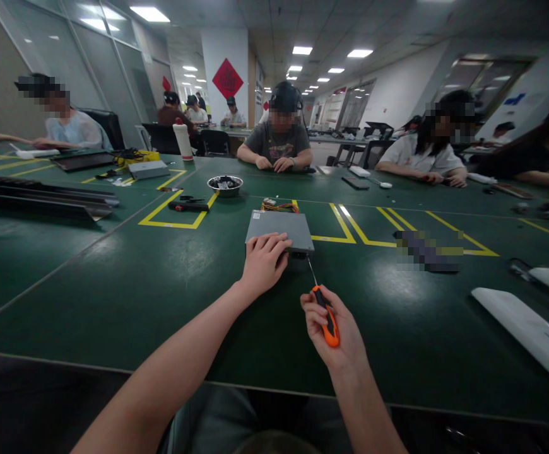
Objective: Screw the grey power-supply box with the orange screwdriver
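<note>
In front of me on the green table sits a grey metal computer power supply (281,227), a bundle of coloured wires (277,205) coming out at its far side. My left hand (265,261) lies over its near left part, fingers stretched across the top and palm at the near edge. My right hand (334,325) is closed around an orange and black screwdriver (327,318). The shaft points up and away, its tip at the near right corner of the power supply. Whether the tip sits in a screw cannot be made out.
Beyond the left hand are a metal bowl (225,185) with small parts and a black tool (188,206). A blurred-out object (426,250) and a white elongated device (525,328) lie to the right. Metal rails (47,198) lie left. Several people sit around the table.
</note>
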Available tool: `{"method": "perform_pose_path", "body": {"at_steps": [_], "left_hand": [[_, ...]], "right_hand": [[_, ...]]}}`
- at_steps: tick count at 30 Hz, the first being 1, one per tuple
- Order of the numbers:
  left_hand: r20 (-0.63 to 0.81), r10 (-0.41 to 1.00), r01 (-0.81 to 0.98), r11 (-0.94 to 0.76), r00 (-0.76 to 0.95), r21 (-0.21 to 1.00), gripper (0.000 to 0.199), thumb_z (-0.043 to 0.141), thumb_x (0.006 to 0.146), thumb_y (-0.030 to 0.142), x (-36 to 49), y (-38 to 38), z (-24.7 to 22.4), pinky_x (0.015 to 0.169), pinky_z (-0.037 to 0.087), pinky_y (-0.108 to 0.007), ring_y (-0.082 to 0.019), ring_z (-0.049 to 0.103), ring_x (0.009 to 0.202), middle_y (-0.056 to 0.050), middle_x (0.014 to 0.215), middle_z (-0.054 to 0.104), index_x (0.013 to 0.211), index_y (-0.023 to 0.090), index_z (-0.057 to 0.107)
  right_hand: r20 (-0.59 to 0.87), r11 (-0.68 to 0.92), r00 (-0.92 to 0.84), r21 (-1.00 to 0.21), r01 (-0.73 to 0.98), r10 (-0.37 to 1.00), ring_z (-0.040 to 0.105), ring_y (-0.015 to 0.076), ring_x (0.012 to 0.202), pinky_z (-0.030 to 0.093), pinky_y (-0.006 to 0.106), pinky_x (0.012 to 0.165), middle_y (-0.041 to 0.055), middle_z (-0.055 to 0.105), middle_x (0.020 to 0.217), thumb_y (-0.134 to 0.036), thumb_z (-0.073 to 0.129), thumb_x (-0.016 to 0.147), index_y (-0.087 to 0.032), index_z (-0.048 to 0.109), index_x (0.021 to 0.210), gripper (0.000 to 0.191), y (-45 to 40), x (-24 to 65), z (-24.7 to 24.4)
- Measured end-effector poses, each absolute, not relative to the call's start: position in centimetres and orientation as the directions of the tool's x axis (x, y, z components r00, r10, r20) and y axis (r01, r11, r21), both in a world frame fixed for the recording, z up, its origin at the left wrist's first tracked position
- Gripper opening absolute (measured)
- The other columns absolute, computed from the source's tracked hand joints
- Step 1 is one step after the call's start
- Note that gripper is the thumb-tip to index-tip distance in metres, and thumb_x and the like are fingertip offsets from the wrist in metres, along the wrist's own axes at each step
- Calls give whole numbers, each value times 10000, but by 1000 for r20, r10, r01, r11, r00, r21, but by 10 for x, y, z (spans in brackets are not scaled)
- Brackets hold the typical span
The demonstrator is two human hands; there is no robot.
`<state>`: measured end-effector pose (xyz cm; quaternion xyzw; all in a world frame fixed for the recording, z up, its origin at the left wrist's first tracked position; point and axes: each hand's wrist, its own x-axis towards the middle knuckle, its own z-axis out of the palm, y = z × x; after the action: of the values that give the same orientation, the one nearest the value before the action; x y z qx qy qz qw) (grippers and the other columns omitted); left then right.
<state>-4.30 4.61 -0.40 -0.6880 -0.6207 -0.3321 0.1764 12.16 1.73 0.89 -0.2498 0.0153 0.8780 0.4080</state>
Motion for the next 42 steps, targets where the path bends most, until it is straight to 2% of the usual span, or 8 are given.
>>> {"method": "perform_pose_path", "body": {"at_steps": [6,12,19,25,29,35,38,42], "left_hand": [[670,742,968,-174,9,180,251,456,843,233,-42,45,-2,921,284,-384,-194,440,1143,3,1219,554,1079,265,533],[661,751,966,-177,9,188,273,464,827,223,-41,44,-2,926,277,-398,-209,432,1152,-7,1221,552,1087,264,533],[664,748,968,-178,16,178,274,461,825,222,-43,45,-3,926,281,-394,-200,430,1154,2,1233,542,1089,263,525],[660,751,970,-174,18,171,281,460,822,210,-43,44,-2,927,282,-397,-204,426,1160,2,1238,538,1089,268,526],[660,751,968,-178,19,175,290,471,815,205,-43,44,-1,925,285,-399,-207,432,1151,-6,1226,546,1093,267,529],[662,749,969,-174,15,175,286,466,816,203,-42,44,-1,925,286,-396,-202,432,1150,0,1224,547,1089,264,529],[659,752,969,-170,12,177,299,473,807,193,-42,44,-2,924,289,-395,-204,433,1147,-2,1221,548,1091,265,530],[661,751,968,-176,14,179,298,462,812,187,-42,44,-2,929,285,-396,-202,432,1150,2,1222,549,1091,268,529]], "right_hand": [[-494,-699,-566,-128,-704,660,453,-4,449,427,63,377,-9,463,716,-177,376,898,-118,472,888,113,17,127,9],[-499,-728,-564,-233,-645,658,463,11,443,428,81,384,-23,490,645,-227,366,906,-109,529,933,202,14,127,4],[-426,-521,-316,-558,-646,848,470,34,463,349,95,322,-1,538,637,-129,563,751,-118,574,813,63,11,126,9],[-302,-312,-113,-770,-556,947,606,82,710,505,140,638,10,645,785,-35,711,503,-166,544,942,488,4,133,10],[-178,-218,-139,-898,-382,974,622,145,855,505,250,766,29,655,871,-182,740,551,-173,516,967,473,2,135,1],[44,44,-99,-999,2,994,598,187,903,481,284,627,71,602,1030,-350,542,771,-195,493,1011,290,9,146,-24],[98,106,-65,-986,131,993,588,169,805,467,284,600,56,592,941,-343,513,777,-194,502,975,247,9,147,-26],[285,293,-68,-932,213,956,549,159,871,471,353,784,47,467,1019,-173,566,680,-210,439,921,275,0,138,-22]]}}
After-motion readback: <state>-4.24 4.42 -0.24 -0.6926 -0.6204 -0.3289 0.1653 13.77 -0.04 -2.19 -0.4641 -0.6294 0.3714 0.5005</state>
